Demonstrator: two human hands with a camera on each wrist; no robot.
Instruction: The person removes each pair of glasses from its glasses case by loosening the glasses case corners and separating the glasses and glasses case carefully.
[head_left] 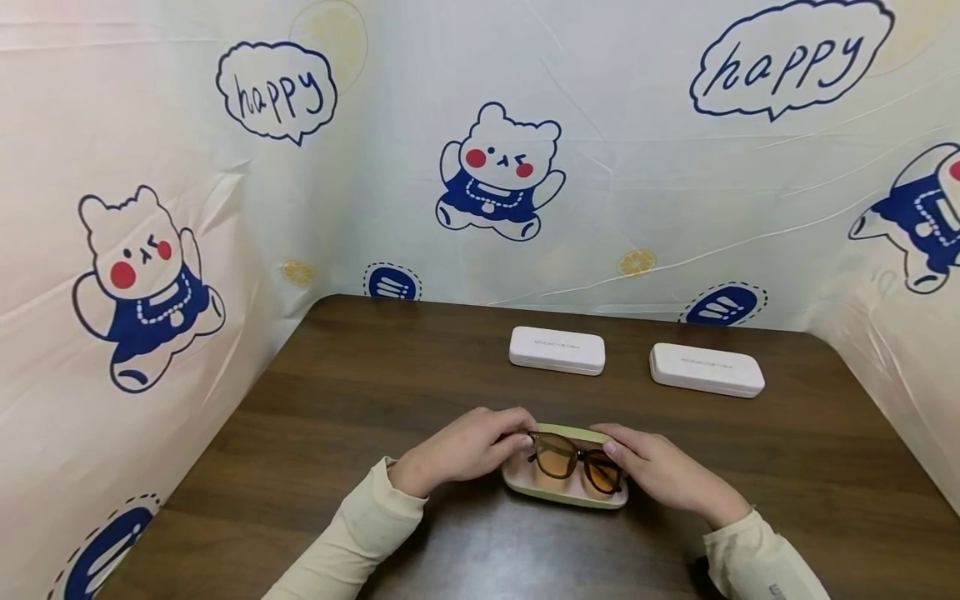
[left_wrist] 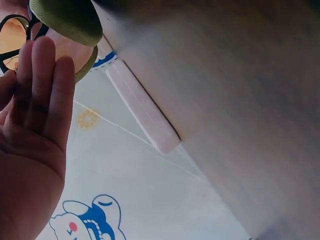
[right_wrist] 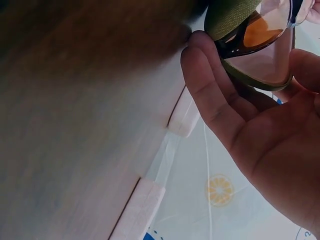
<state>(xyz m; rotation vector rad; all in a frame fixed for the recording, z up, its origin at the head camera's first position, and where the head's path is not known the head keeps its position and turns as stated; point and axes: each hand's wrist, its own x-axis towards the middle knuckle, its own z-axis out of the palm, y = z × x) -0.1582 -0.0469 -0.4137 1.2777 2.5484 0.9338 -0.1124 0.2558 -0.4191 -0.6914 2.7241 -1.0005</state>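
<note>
"Nearest, along the bottom edge?"

"A pair of cream sleeves (head_left: 382,517), then a left hand (head_left: 468,450) and a right hand (head_left: 667,475)."

"Left fingers?"

"Nearly straight and pressed together in the left wrist view; in the head view, pinching, thumb against forefinger, the left hinge of the amber-lensed sunglasses (head_left: 579,454)."

"Right ones?"

"Close together along the right end of the green eyeglass case (head_left: 562,500), thumb at the upper right corner of the frame. Pinching or merely touching: cannot tell."

"And the sunglasses?"

"Between both hands, over the open case's pale pink inside, slanting lower toward the right. Resting on it or not: cannot tell."

"Farther back?"

"Two white glasses cases (head_left: 557,350), closed, lettered on top, apart from each other on the dark wood-grain table (head_left: 337,400). Behind, a pale fabric backdrop (head_left: 622,50) with printed bears (head_left: 498,208) and 'happy' bubbles (head_left: 277,92)."
</note>
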